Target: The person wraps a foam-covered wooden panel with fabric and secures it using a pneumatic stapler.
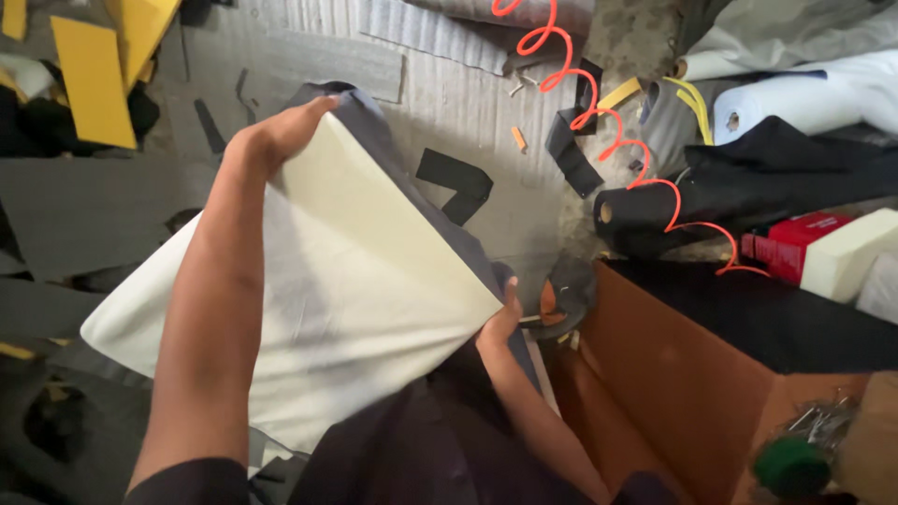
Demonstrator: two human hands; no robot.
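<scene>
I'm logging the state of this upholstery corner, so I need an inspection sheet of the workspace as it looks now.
Surface: grey floor, dusty and worn.
Job's things: cream foam cushion partly inside a dark grey fabric cover.
Clutter: yellow foam offcuts, black fabric scraps, rolls of fabric, red box.
Grippers: left hand grips the cushion's far corner; right hand grips the near corner with the cover.
Cables: coiled orange air hose.
Surroundings: brown board box.
</scene>
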